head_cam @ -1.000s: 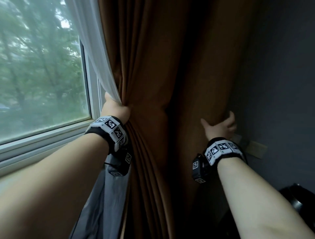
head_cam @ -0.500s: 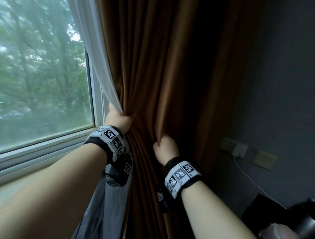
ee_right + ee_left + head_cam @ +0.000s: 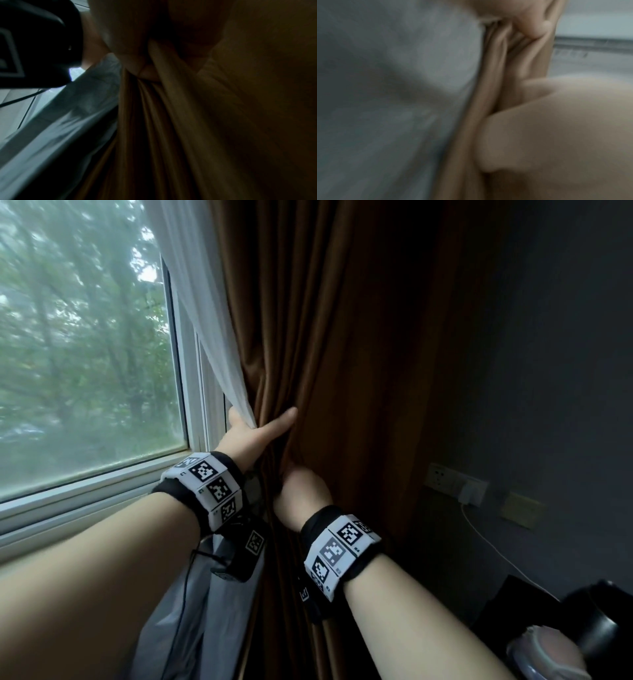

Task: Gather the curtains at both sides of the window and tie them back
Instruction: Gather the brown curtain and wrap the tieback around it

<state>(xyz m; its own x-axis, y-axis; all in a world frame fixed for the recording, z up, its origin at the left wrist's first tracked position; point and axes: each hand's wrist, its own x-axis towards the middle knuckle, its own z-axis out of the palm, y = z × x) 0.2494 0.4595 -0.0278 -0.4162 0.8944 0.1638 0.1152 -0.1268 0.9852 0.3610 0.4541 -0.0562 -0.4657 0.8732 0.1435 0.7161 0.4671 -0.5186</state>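
Observation:
A brown curtain (image 3: 342, 337) hangs right of the window, with a white sheer curtain (image 3: 205, 320) on its window side. My left hand (image 3: 253, 436) holds both, bunched at sill height; its fingers go behind the cloth and its thumb stretches across the brown folds. Just below it, my right hand (image 3: 301, 491) grips a bunch of brown folds in a fist. In the left wrist view a fingertip (image 3: 537, 27) presses into the brown folds (image 3: 496, 67) beside the sheer (image 3: 385, 67). The right wrist view shows fingers (image 3: 130, 54) wrapped round the folds (image 3: 171, 121).
The window (image 3: 85, 337) and its white sill (image 3: 85, 491) lie to the left. On the dark wall to the right are a socket (image 3: 455, 484) with a white cable (image 3: 496, 553) and a switch plate (image 3: 522, 508). A dark vessel (image 3: 596, 621) stands at bottom right.
My right hand has come left from the curtain's far edge, drawing the brown folds with it, and now sits right under the left hand. The left thumb has stretched out.

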